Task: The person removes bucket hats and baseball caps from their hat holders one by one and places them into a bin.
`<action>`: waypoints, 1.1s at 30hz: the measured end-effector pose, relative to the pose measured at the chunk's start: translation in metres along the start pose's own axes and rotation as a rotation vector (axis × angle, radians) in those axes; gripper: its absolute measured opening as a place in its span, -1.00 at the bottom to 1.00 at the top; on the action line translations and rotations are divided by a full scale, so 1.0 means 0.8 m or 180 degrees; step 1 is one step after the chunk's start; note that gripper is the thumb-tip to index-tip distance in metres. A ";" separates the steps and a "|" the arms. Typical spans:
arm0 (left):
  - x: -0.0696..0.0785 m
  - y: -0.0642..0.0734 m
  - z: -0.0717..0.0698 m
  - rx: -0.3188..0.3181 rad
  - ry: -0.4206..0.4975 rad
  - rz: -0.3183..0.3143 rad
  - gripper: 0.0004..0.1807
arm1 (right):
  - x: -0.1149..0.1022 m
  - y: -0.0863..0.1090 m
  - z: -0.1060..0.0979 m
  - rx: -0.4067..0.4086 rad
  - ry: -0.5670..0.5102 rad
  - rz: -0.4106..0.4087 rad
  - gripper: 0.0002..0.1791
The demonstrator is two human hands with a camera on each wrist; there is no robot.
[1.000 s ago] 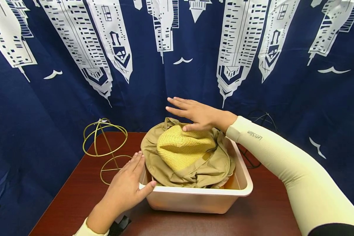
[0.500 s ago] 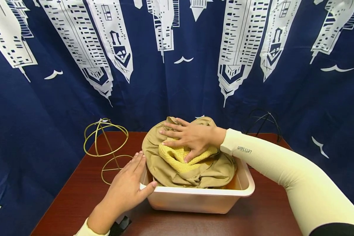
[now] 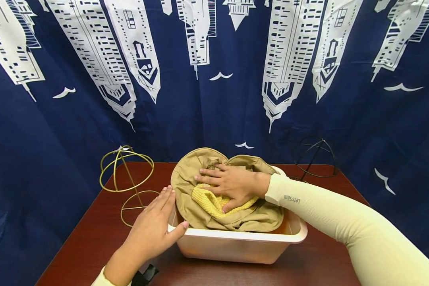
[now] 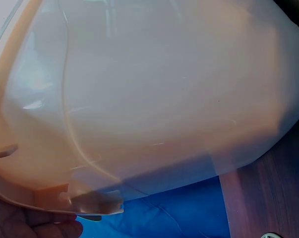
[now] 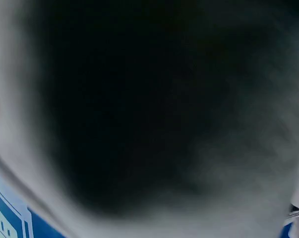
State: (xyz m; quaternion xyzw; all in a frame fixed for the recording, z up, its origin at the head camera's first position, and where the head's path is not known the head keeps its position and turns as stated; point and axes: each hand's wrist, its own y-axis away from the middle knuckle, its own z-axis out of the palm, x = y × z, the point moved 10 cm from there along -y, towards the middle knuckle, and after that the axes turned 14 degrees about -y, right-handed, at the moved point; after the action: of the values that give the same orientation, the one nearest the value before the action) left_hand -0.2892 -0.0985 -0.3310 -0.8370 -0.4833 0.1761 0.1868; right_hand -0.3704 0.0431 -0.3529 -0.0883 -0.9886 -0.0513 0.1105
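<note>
A whitish plastic tub (image 3: 236,235) stands on the table, holding a khaki wide-brimmed hat (image 3: 190,169) with a yellow knitted hat (image 3: 209,201) on top of it. My right hand (image 3: 232,183) presses down on the yellow hat with its fingers spread, hiding much of it. At the tub's left rim rests my left hand (image 3: 151,222), fingers straight and thumb over the front corner. The left wrist view shows the tub's outer wall (image 4: 154,99) and a few fingers (image 4: 35,225) under the rim. Dark blur fills most of the right wrist view.
A gold wire hat stand (image 3: 126,174) is left of the tub, near the left hand. A black wire stand (image 3: 316,157) stands behind the right forearm. The red-brown table (image 3: 318,254) backs onto a navy printed curtain (image 3: 232,111).
My right hand has come down from above the yellow hat and pushed it lower into the khaki one, whose brim folds up at the back. The left hand stays at the rim.
</note>
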 end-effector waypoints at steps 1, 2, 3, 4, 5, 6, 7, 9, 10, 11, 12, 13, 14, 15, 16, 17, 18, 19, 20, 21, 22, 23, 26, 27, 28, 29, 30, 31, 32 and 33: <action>-0.001 -0.001 -0.001 0.0008 -0.0007 0.0007 -0.07 | 0.000 -0.001 0.000 0.0061 -0.0028 -0.0025 0.07; -0.001 -0.001 -0.002 0.0015 -0.0014 0.0015 -0.07 | -0.001 -0.001 0.000 0.0121 -0.0076 -0.0051 0.07; -0.001 -0.002 -0.004 0.0019 -0.0016 0.0023 -0.07 | -0.001 -0.001 0.000 0.0161 -0.0135 -0.0073 0.07; -0.001 -0.003 -0.004 0.0020 -0.0014 0.0030 -0.07 | -0.002 -0.001 0.001 0.0198 -0.0194 -0.0097 0.09; -0.002 -0.003 -0.005 0.0016 -0.0008 0.0031 -0.07 | -0.002 -0.002 0.002 0.0225 -0.0263 -0.0117 0.09; -0.002 -0.004 -0.006 0.0015 0.0005 0.0029 -0.07 | -0.003 -0.002 0.004 0.0232 -0.0340 -0.0129 0.10; -0.002 -0.004 -0.006 0.0013 0.0013 0.0025 -0.07 | -0.003 -0.003 0.006 0.0232 -0.0403 -0.0140 0.10; -0.002 -0.004 -0.006 0.0003 0.0027 0.0013 -0.07 | -0.005 -0.005 0.012 0.0190 -0.0492 -0.0150 0.08; -0.002 -0.004 -0.006 0.0001 0.0036 0.0009 -0.07 | -0.006 -0.006 0.014 0.0182 -0.0513 -0.0166 0.06; -0.002 -0.004 -0.006 0.0000 0.0038 0.0001 -0.07 | -0.008 -0.007 0.016 0.0171 -0.0532 -0.0179 0.02; -0.002 -0.003 -0.006 0.0004 0.0036 0.0000 -0.07 | -0.009 -0.007 0.018 0.0154 -0.0552 -0.0199 -0.02; -0.002 -0.003 -0.006 0.0008 0.0035 0.0002 -0.08 | -0.011 -0.008 0.020 0.0150 -0.0564 -0.0226 -0.06; -0.001 -0.003 -0.005 0.0015 0.0038 0.0004 -0.08 | -0.012 -0.008 0.021 0.0145 -0.0573 -0.0245 -0.09; -0.001 -0.003 -0.005 0.0025 0.0035 0.0013 -0.08 | -0.013 -0.008 0.022 0.0140 -0.0573 -0.0264 -0.12; 0.000 -0.004 -0.005 0.0036 0.0030 0.0026 -0.08 | -0.014 -0.008 0.023 0.0127 -0.0583 -0.0272 -0.13; 0.000 -0.004 -0.005 0.0048 0.0025 0.0036 -0.09 | -0.014 -0.007 0.023 0.0111 -0.0591 -0.0274 -0.14; 0.001 -0.005 -0.005 0.0060 0.0025 0.0051 -0.09 | -0.014 -0.006 0.024 0.0093 -0.0607 -0.0281 -0.14; 0.001 -0.005 -0.005 0.0066 0.0029 0.0064 -0.09 | -0.015 -0.006 0.025 0.0078 -0.0621 -0.0287 -0.14; 0.002 -0.006 -0.004 0.0072 0.0030 0.0074 -0.08 | -0.015 -0.005 0.026 0.0053 -0.0642 -0.0287 -0.15; 0.003 -0.006 -0.004 0.0076 0.0037 0.0080 -0.08 | -0.015 -0.004 0.027 0.0016 -0.0677 -0.0289 -0.16; 0.003 -0.006 -0.004 0.0079 0.0046 0.0084 -0.08 | -0.015 -0.004 0.029 -0.0028 -0.0727 -0.0282 -0.17; 0.004 -0.006 -0.003 0.0081 0.0049 0.0085 -0.08 | -0.015 -0.003 0.031 -0.0089 -0.0797 -0.0253 -0.20; 0.005 -0.004 -0.002 0.0076 0.0067 0.0068 -0.08 | -0.013 -0.003 0.047 -0.0413 -0.1024 -0.0036 -0.27; 0.006 -0.003 -0.001 0.0073 0.0071 0.0064 -0.08 | -0.013 -0.003 0.050 -0.0480 -0.1064 0.0018 -0.29; 0.006 -0.002 -0.001 0.0066 0.0065 0.0063 -0.09 | -0.012 -0.003 0.053 -0.0534 -0.1089 0.0072 -0.29; 0.006 -0.001 -0.001 0.0059 0.0059 0.0056 -0.09 | -0.010 -0.003 0.054 -0.0586 -0.1100 0.0131 -0.28; 0.006 0.000 -0.002 0.0062 0.0060 0.0049 -0.09 | -0.009 -0.004 0.054 -0.0599 -0.1058 0.0167 -0.29; 0.005 0.001 -0.002 0.0059 0.0052 0.0045 -0.09 | -0.007 -0.006 0.050 -0.0565 -0.0992 0.0170 -0.29; 0.005 0.001 -0.003 0.0063 0.0044 0.0047 -0.09 | -0.007 -0.006 0.044 -0.0513 -0.0913 0.0153 -0.28; 0.005 0.001 -0.003 0.0061 0.0039 0.0049 -0.08 | -0.006 -0.006 0.037 -0.0457 -0.0809 0.0132 -0.28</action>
State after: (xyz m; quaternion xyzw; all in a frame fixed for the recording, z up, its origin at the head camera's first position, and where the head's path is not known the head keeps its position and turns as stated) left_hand -0.2856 -0.0954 -0.3295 -0.8399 -0.4740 0.1770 0.1964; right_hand -0.3727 0.0408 -0.3829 -0.1221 -0.9864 -0.1080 -0.0211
